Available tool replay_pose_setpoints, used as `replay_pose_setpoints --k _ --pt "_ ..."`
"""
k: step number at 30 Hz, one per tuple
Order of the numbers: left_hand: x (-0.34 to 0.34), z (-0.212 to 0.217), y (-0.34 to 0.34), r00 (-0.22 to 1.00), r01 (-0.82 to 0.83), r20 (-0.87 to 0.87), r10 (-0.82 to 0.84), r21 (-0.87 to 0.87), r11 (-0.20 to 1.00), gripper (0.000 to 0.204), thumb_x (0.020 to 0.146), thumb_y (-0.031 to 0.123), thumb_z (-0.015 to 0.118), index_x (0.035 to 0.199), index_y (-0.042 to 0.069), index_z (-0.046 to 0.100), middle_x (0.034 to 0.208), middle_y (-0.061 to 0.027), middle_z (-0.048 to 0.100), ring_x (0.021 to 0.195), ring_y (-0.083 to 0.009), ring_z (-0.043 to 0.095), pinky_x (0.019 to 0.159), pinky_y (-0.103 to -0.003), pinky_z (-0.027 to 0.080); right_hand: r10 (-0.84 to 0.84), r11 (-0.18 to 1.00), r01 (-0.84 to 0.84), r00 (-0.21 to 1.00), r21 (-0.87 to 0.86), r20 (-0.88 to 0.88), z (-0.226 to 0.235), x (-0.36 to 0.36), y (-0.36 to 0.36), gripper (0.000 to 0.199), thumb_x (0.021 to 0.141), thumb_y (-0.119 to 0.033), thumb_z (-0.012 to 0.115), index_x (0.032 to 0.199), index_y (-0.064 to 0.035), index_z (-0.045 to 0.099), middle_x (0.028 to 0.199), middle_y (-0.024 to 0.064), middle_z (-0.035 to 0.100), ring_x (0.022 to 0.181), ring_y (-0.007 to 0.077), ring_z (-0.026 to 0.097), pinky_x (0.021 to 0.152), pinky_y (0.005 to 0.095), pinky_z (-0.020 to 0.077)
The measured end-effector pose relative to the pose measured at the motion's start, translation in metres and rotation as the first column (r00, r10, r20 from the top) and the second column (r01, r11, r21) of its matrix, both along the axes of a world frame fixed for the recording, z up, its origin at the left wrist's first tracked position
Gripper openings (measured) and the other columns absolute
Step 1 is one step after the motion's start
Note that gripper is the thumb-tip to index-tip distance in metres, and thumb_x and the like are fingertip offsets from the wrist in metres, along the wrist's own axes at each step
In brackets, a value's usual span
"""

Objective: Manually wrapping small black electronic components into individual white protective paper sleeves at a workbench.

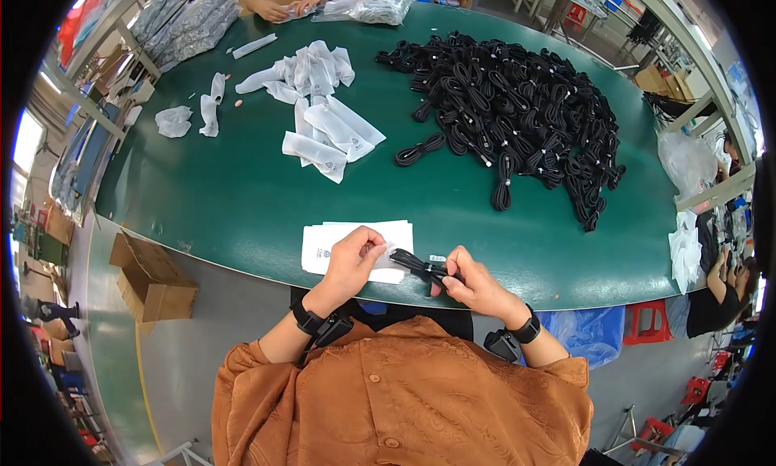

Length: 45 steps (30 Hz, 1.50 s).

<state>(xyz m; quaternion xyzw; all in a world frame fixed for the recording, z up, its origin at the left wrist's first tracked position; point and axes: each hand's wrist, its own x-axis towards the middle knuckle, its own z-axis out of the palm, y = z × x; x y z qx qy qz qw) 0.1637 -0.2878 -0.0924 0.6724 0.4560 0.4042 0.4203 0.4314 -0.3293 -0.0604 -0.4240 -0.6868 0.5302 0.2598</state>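
Note:
Near the front edge of the green table, my right hand [477,286] grips a coiled black cable [415,263] by its right end. The coil points left, its tip close to the fingers of my left hand [353,260]. Those fingers are pinched on the edge of a thin white bag [391,251], at the right side of a stack of flat white bags [318,241]. Whether the coil's tip sits inside the bag's mouth is too small to tell. Farther off lie several filled white bags [323,139] in a loose heap.
A large pile of coiled black cables [517,102] covers the table's right half, one coil [419,149] apart from it. Across the table, another person's hands [275,10] are beside a clear plastic bag [368,8]. A cardboard box [153,280] is at the left, a red stool [647,322] at the right.

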Motion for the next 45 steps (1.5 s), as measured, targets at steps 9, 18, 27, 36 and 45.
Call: replay_pose_setpoints --k 9,18,27,36,45 --pt "-0.003 0.007 -0.001 0.998 0.023 -0.058 -0.018 0.08 0.997 0.004 0.092 0.0 0.065 0.094 -0.001 0.063 0.092 -0.0056 0.063 0.077 -0.0125 0.057 0.071 -0.025 0.047 -0.144 0.957 0.042 0.927 -0.287 -0.347 0.0 -0.001 -0.002 0.013 0.1 -0.006 0.045 0.099 -0.0098 0.032 0.087 0.0112 0.069 0.058 0.005 0.038 0.052 0.0197 0.0343" --pt "-0.001 0.007 0.003 0.998 0.066 -0.03 -0.062 0.152 0.986 0.004 0.09 -0.001 0.066 0.093 -0.002 0.063 0.093 -0.0082 0.062 0.078 -0.0167 0.059 0.071 -0.027 0.049 -0.201 0.907 0.03 0.908 -0.42 -0.368 -0.011 0.0 0.008 0.008 0.101 -0.008 0.04 0.098 -0.0108 0.033 0.087 0.0179 0.069 0.056 0.0066 0.039 0.05 0.0206 0.0333" --pt "0.008 0.01 0.001 0.992 0.109 -0.087 -0.092 0.209 0.972 0.004 0.088 -0.003 0.066 0.091 -0.001 0.064 0.092 -0.01 0.062 0.08 -0.021 0.061 0.071 -0.03 0.05 -0.253 0.819 -0.011 0.89 -0.574 -0.378 -0.019 0.0 0.008 0.007 0.099 -0.012 0.039 0.097 -0.0122 0.033 0.086 0.0271 0.068 0.051 0.0084 0.035 0.046 0.0206 0.0295" --pt "0.013 0.022 0.004 0.957 0.221 -0.273 -0.101 0.455 0.862 0.008 0.085 -0.003 0.066 0.09 0.002 0.063 0.094 -0.0111 0.064 0.087 -0.0292 0.062 0.076 -0.036 0.051 -0.181 0.879 0.015 0.935 -0.477 -0.305 -0.004 0.0 -0.003 0.012 0.096 -0.006 0.052 0.096 -0.0085 0.04 0.087 0.0216 0.069 0.054 0.0156 0.046 0.047 0.0252 0.036" --pt "0.01 0.03 0.01 0.973 0.164 -0.208 -0.104 0.294 0.942 0.009 0.085 0.0 0.066 0.088 0.003 0.059 0.091 -0.0116 0.063 0.086 -0.0312 0.059 0.076 -0.039 0.048 -0.024 0.731 -0.179 0.958 0.659 0.286 0.016 -0.006 0.003 0.024 0.081 0.005 0.067 0.093 -0.0043 0.048 0.1 0.0148 0.067 0.079 0.0352 0.062 0.068 0.0398 0.0525"
